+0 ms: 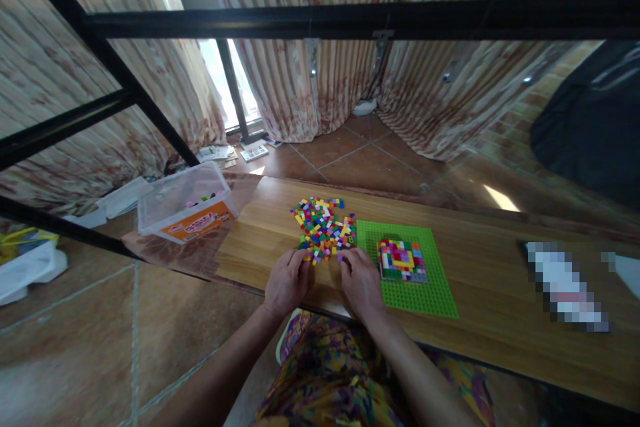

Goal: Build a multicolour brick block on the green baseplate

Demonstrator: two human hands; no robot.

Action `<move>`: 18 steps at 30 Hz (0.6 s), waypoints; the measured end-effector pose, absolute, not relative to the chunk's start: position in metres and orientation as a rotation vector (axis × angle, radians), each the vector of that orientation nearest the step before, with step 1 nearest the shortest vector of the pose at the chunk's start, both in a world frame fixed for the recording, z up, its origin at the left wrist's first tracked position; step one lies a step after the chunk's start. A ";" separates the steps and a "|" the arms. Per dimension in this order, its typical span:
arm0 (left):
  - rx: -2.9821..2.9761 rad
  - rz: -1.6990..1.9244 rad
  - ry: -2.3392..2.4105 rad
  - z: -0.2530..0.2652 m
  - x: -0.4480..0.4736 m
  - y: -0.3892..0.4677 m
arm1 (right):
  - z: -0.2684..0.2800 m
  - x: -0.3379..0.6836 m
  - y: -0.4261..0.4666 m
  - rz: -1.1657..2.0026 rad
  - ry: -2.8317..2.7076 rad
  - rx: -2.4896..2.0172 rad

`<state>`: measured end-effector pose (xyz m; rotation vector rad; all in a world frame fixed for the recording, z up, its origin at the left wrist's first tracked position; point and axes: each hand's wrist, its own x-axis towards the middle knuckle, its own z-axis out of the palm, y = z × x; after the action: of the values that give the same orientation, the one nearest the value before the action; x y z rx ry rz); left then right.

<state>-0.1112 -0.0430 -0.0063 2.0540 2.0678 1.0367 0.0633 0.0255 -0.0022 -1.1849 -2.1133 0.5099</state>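
Note:
A heap of small multicoloured toy bricks (325, 223) lies loose on the wooden board. My left hand (287, 282) rests at the heap's near left edge with its fingers curled together; whatever is between them is too small to make out. On the near right side, my right hand (362, 282) has thumb and fingers pinched, and a small purple brick (341, 257) shows at the tips. Just right of that hand lies a green baseplate (435, 280). It carries a low, square, layered build of mixed-colour bricks (401, 260), which neither hand touches.
The wooden board (490, 320) runs along in front of me. A clear plastic tub (185, 197) with an orange label stands at its left end. Far right lies a blurred-out item (567, 290). Black metal bars (320, 21) cross behind, before striped curtains (280, 80).

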 end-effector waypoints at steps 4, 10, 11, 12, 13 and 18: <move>2.059 1.043 2.044 -0.004 -0.111 -0.043 | -0.001 0.059 0.028 0.483 -2.152 -1.229; 2.074 1.015 2.045 -0.004 -0.111 -0.043 | -0.001 0.055 0.028 0.470 -2.170 -1.214; 2.082 1.014 2.045 -0.004 -0.112 -0.043 | 0.001 0.055 0.027 0.483 -2.152 -1.214; 2.088 1.013 2.044 -0.004 -0.112 -0.043 | 0.003 0.056 0.025 0.507 -2.127 -1.211; 2.090 1.011 2.045 -0.004 -0.112 -0.043 | 0.006 0.057 0.023 0.540 -2.095 -1.206; 2.084 1.009 2.047 -0.005 -0.114 -0.042 | 0.027 0.076 0.016 0.711 -1.885 -1.157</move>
<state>-0.1135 -0.0422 -0.0048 2.0835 2.0465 1.0089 0.0762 0.0155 0.0268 -1.1572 -1.8853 0.7105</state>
